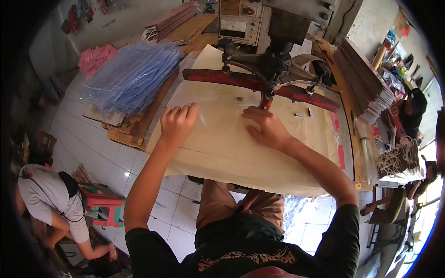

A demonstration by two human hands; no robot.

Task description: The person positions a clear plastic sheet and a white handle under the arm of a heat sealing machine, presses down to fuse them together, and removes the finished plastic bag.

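Observation:
A tan sheet (222, 160) covers the worktable in front of me, with faint shiny streaks like clear plastic between my hands. My left hand (178, 123) is closed at the sheet's left side, its fingers curled down; whatever they grip is too clear or hidden to make out. My right hand (269, 129) rests on the sheet right of centre, fingers stretched and thumb apart, just below the press's red bar (222, 78). That long bar hangs from the dark metal press head (278, 65). Small dark blocks (310, 112) lie on the sheet to the right.
Blue clear plastic sleeves (134, 74) are piled at the left, beside a pink bundle (96, 59). Stacked brown panels (364, 76) stand at the right. Behind is a control box (238, 23). One person (55, 199) sits low at left near a red-green stool (104, 204); others are at right.

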